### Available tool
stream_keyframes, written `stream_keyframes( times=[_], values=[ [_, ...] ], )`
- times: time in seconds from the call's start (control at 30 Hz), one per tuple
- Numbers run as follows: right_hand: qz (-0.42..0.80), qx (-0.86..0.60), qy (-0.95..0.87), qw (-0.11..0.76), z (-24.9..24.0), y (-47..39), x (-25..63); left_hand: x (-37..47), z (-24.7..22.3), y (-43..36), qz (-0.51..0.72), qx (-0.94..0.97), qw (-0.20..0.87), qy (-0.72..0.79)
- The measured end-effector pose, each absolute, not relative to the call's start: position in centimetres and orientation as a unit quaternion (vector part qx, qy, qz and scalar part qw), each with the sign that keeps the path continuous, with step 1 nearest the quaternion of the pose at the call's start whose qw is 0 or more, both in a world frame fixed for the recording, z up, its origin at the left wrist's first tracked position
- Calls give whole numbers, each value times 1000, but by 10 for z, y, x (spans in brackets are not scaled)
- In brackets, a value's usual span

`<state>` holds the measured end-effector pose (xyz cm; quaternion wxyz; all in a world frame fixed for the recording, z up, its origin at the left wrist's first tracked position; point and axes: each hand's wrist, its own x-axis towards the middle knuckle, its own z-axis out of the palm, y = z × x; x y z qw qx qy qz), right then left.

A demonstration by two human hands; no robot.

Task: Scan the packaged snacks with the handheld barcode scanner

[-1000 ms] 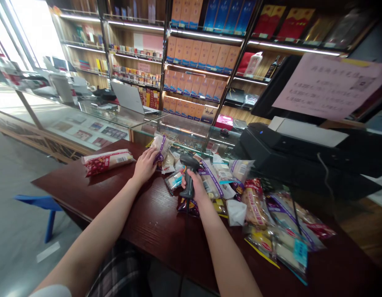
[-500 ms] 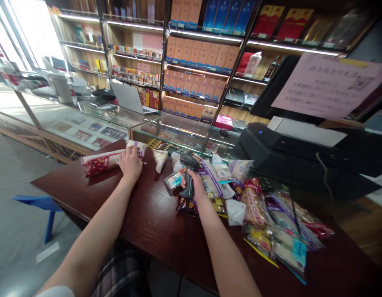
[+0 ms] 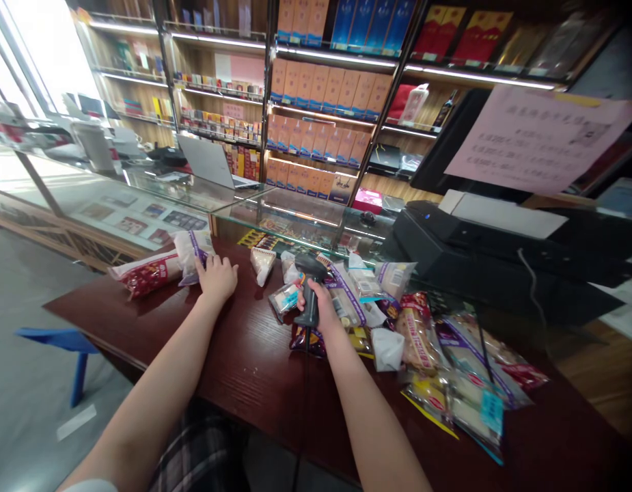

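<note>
My left hand (image 3: 218, 277) lies at the left part of the dark wooden table, fingers spread. Its fingertips touch the edge of a white and purple packet (image 3: 188, 258), which rests beside a long red and clear food packet (image 3: 150, 272). In my right hand (image 3: 318, 306) I grip a black barcode scanner (image 3: 310, 311) by its handle, upright among a spread of packaged snacks. A small triangular packet (image 3: 263, 264) sits between my hands. Close by the scanner is a clear pack with a blue label (image 3: 285, 301).
Several bagged breads and snacks (image 3: 418, 338) cover the table's right side. A crumpled white tissue (image 3: 388, 348) lies there. Behind are a glass counter (image 3: 305, 215), a black printer-like machine (image 3: 479, 253) and a monitor with a pink sheet (image 3: 536, 140). A blue stool (image 3: 59, 338) stands left.
My left hand has unfolded its fingers from the white and purple packet. That packet and the red one have shifted left. The scanner stays in my right hand.
</note>
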<state>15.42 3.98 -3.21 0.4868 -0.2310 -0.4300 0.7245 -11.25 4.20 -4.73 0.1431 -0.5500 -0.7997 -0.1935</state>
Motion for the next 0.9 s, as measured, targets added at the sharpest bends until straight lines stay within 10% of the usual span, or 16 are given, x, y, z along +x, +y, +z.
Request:
stream_keyframes(
  times=[0.63, 0.9],
  values=[
    [716, -242, -438, 486, -33, 40, 155, -97, -52, 63, -425, -598, -105, -672],
    [707, -232, -459, 485, -36, 40, 155, -83, -54, 69, -631, -398, -387, -541]
  ],
)
